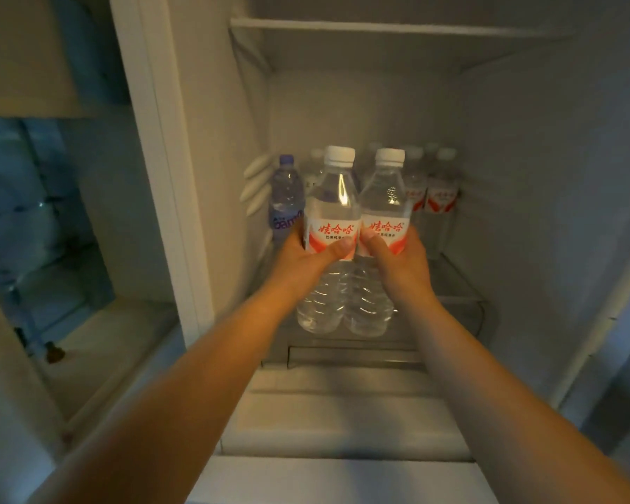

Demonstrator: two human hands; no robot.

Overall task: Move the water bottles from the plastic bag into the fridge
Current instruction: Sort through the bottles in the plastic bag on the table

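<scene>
My left hand grips a clear water bottle with a white cap and a red and white label. My right hand grips a second, matching bottle right beside it. Both bottles are upright and side by side, held in front of the open fridge's glass shelf. Several more of the same bottles stand at the back of that shelf. The plastic bag is out of view.
A bottle with a purple cap and label stands at the shelf's back left, next to white ribs on the fridge wall. An upper shelf spans the top. A drawer front lies below. The fridge's left compartment holds glass shelves.
</scene>
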